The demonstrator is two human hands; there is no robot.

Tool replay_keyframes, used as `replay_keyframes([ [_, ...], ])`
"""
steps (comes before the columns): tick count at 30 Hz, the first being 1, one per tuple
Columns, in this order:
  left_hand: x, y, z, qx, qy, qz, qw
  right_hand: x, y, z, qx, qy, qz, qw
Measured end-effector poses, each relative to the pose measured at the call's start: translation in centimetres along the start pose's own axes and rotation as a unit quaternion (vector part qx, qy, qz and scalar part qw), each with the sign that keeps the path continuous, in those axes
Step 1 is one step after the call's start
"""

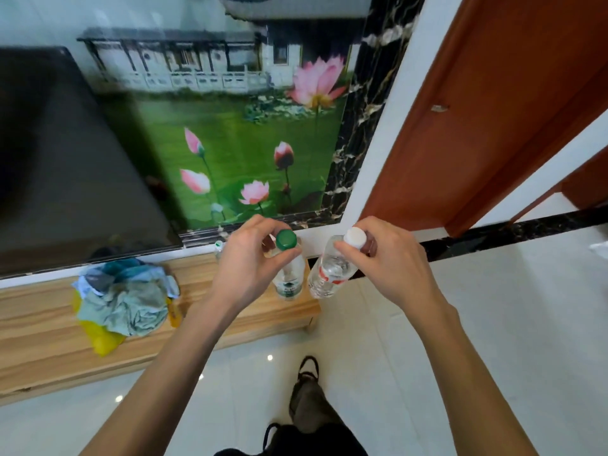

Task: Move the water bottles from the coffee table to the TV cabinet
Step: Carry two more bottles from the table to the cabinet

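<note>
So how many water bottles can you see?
3. The green-capped bottle is in the left hand, the white-capped bottle is in the right hand, and a third bottle peeks out behind the left hand on the TV cabinet. More may be hidden.

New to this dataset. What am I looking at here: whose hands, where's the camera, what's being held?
No robot: one wide-angle camera worn on a person's head, looking forward and down. The left hand grips a clear plastic bottle with a green cap near its neck; the right hand grips a clear plastic bottle with a white cap the same way. Both are at the right end of the light wooden TV cabinet, under a dark television screen. A pile of crumpled cloth lies on the cabinet. Whether the bottles touch it is unclear.
</note>
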State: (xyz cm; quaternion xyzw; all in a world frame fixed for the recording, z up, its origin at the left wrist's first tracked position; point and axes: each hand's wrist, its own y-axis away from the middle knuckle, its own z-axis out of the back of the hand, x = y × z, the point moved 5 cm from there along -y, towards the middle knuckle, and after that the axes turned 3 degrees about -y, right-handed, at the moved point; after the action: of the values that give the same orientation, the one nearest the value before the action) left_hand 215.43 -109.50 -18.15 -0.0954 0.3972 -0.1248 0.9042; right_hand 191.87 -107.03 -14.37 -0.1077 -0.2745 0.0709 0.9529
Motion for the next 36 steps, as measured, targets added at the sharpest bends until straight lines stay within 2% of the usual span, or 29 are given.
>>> replay_keyframes([
  [8,5.9,-7.7,-1.0,-0.009,-0.029,0.043,0.999,-2.5,-10.9,-6.0,0.07,-0.002,0.02,0.997],
  [13,10.4,-11.5,-3.8,0.014,-0.046,0.081,0.996,-4.8,-16.3,-10.5,0.118,0.008,0.028,0.993],
  [17,14.5,-14.1,-7.1,0.029,-0.067,0.108,0.991,-6.3,-19.6,-15.4,0.152,0.054,0.077,0.984],
  [22,18.9,-16.4,-11.2,0.054,-0.097,0.097,0.989,-9.3,-22.2,-21.7,0.179,0.063,0.111,0.976],
  [25,22.7,-16.9,-13.8,0.065,-0.112,0.091,0.987,-11.6,-23.2,-26.1,0.164,0.069,0.124,0.976],
  [31,31.8,-17.0,-18.6,0.072,-0.13,0.093,0.985,-17.6,-23.6,-36.0,0.176,0.02,0.047,0.983],
  [36,38.6,-16.0,-22.5,0.057,-0.15,0.099,0.982,-21.4,-23.4,-43.4,0.192,0.0,0.02,0.981],
])
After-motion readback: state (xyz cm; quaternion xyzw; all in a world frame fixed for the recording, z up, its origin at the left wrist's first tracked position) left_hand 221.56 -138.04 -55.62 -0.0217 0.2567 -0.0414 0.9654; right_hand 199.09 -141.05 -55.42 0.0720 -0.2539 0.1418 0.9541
